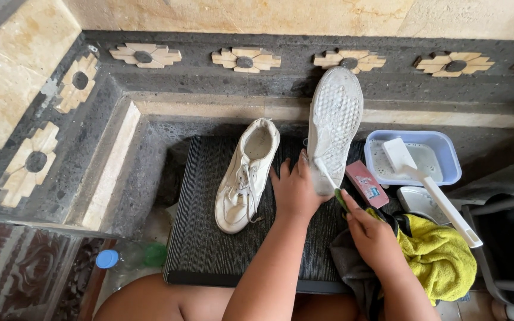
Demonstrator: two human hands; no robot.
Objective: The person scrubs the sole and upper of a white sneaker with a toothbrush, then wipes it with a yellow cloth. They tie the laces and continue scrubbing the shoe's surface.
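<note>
A dark mat (209, 238) lay on the floor, one white shoe (246, 175) flat on it. The left hand (294, 190) gripped a second shoe (333, 128), sole up. The right hand (371, 232), fingers curled, pressed a green pad (341, 200) beside a yellow cloth (438, 255).

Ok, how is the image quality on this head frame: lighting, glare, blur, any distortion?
Head view: soft, even daylight, no harsh glare; the upturned sole of the white shoe held by the left hand is bright but its tread still reads. Focus is sharp, with no visible motion blur on the right hand. Wide-angle lens bends the stone ledge toward the edges. The lower left corner is dim.
</note>
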